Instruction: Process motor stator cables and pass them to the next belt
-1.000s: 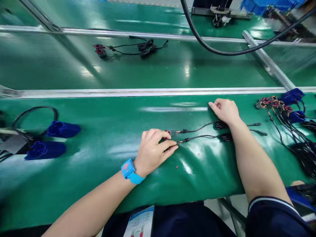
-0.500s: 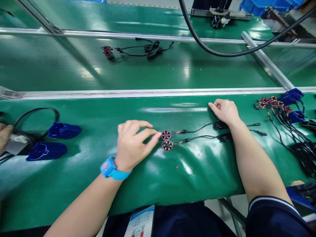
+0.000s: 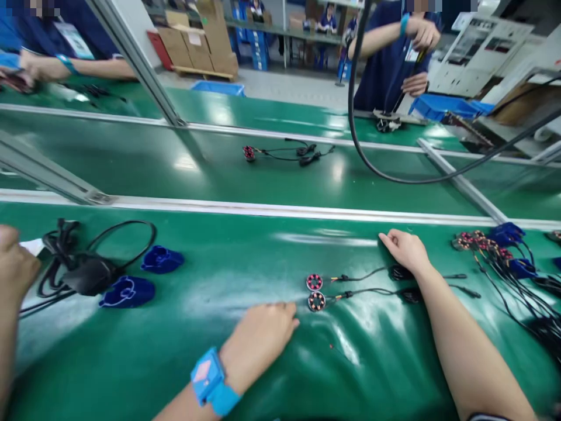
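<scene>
Two small ring-shaped motor stators lie one behind the other on the green mat: one with red-pink windings, the other with copper-coloured windings. Their black cables run right to coiled bundles beside my right forearm. My left hand, with a blue band on its wrist, is just left of and nearer me than the stators, fingers together and curled, touching neither. Beyond the cables my right hand rests on the mat, loosely fisted, with nothing showing in it. A tiny reddish bit lies in front of the stators.
Several stators and blue housings with tangled cables are at right. Two blue housings and a black cable bundle lie left, near another person's hand. A thick black cable hangs ahead, before a metal rail.
The view has tipped up, bringing people across the bench into sight. My left hand has drawn back from the stators toward me, its fingers closing. My right hand stays put.
</scene>
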The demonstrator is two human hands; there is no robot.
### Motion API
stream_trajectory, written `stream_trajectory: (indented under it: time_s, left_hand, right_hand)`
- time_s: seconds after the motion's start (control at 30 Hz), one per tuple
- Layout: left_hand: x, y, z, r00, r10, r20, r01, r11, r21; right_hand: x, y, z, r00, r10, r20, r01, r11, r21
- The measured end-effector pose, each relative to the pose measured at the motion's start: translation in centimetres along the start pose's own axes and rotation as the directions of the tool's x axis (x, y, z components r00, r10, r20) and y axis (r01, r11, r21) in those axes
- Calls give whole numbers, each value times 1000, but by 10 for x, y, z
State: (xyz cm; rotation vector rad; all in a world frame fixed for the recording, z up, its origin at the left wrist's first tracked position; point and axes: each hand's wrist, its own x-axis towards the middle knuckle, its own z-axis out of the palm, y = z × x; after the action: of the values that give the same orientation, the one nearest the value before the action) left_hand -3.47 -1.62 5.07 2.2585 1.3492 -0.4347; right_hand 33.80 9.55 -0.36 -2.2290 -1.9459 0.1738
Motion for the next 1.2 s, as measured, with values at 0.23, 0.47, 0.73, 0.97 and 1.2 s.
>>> stream_trajectory:
  time_s: [0.23,0.47,0.73,0.97,1.2]
  left_hand:
    - [-16,-1,13,988,144,46,-138,983,-121]
    - [26,-67,-46,907,216,-363,-227,974,12]
    - [184,-192,-164,763,-182,-621,204,978,-35]
    - [265,-228,-193,771,-192,-607,278,959,49]
    - [315,-241,-212,841,-174,-512,285,947,147]
  right_hand:
    - [-2,-10,-2,997,7,73,-1,997,-79]
    - [-3,-15,3,996,15,91,-4,993,-121]
    - [-4,-20,4,994,53,97,-38,988,-149]
    - [-1,-26,7,994,37,108,-15,979,-203]
    - [0,-36,0,990,72,123,-40,968,-247]
